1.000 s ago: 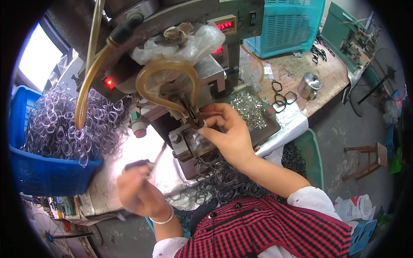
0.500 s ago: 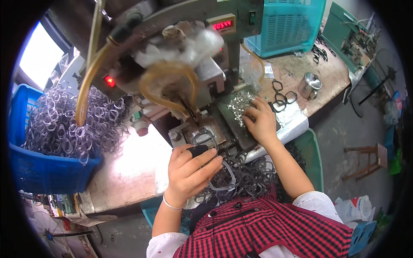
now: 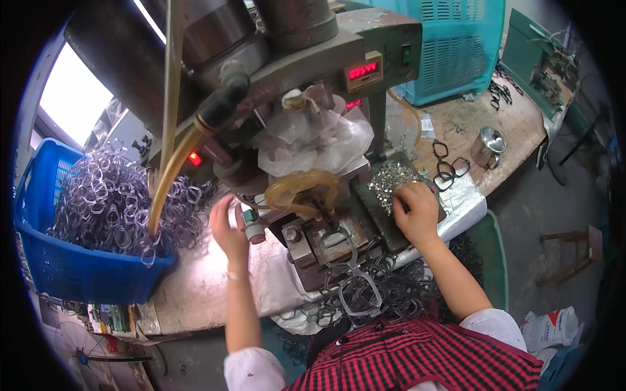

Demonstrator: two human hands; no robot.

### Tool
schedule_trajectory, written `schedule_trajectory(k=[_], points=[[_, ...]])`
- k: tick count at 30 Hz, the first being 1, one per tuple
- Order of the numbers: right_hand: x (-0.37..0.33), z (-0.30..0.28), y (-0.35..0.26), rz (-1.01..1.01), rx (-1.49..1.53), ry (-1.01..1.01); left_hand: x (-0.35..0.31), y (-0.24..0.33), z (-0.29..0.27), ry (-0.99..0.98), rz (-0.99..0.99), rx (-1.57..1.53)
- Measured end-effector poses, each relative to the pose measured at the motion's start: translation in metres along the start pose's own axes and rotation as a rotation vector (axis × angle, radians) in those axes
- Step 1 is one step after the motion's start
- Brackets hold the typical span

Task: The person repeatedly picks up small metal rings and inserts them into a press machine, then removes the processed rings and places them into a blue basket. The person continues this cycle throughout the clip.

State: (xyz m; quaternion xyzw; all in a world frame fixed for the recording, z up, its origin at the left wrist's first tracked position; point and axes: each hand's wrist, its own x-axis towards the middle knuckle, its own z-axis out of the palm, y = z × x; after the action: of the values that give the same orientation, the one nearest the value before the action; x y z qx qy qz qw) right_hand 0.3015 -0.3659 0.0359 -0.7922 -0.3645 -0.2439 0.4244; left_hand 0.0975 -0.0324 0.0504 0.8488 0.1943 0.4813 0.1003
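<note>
A pale grey translucent eyeglass frame [image 3: 378, 298] lies with one rim on the metal fixture [image 3: 355, 228] of the press. Its other rim hangs over the near edge, and neither hand touches it. Beside the red-tipped push button [image 3: 255, 233] is my left hand [image 3: 229, 228], fingers stretched up; whether it touches the button is unclear. My right hand [image 3: 417, 212] rests at the heap of small shiny metal parts [image 3: 389, 179] on a dark tray. Its fingers are curled with the tips together, and anything pinched between them is too small to make out.
The press [image 3: 306, 58] with a yellowish hose [image 3: 173, 173] rises ahead. A blue basket [image 3: 85, 274] heaped with frames stands left. Dark frames pile below the fixture. A metal cup [image 3: 488, 148], loose dark frames [image 3: 445, 173] and a teal crate [image 3: 450, 55] are at right.
My left hand has let go of the eyeglass frame and moved left and up to the push button. The frame stays on the fixture. My right hand remains at the metal parts; the view has shifted.
</note>
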Motion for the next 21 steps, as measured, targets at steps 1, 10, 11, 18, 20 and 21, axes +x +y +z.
schedule_trajectory(k=[1,10,11,18,20,21], points=[[0.001,0.000,-0.001,-0.005,0.001,-0.003,0.014,-0.043,0.019,-0.164,-0.004,0.058],[-0.003,0.006,0.011,0.073,0.026,0.036,-0.018,-0.149,0.104,-0.292,-0.293,0.507],[-0.002,0.007,0.011,0.068,0.045,0.044,-0.038,-0.159,0.092,-0.245,-0.218,0.502],[0.007,-0.013,-0.033,0.142,0.412,-0.068,-0.092,-0.056,-0.036,-0.175,-0.176,0.323],[0.020,-0.018,-0.058,0.065,0.570,-0.148,-0.088,-0.029,-0.053,-0.040,-0.251,0.158],[0.027,-0.016,-0.069,0.029,0.636,-0.187,-0.084,-0.012,-0.057,0.048,-0.363,0.026]])
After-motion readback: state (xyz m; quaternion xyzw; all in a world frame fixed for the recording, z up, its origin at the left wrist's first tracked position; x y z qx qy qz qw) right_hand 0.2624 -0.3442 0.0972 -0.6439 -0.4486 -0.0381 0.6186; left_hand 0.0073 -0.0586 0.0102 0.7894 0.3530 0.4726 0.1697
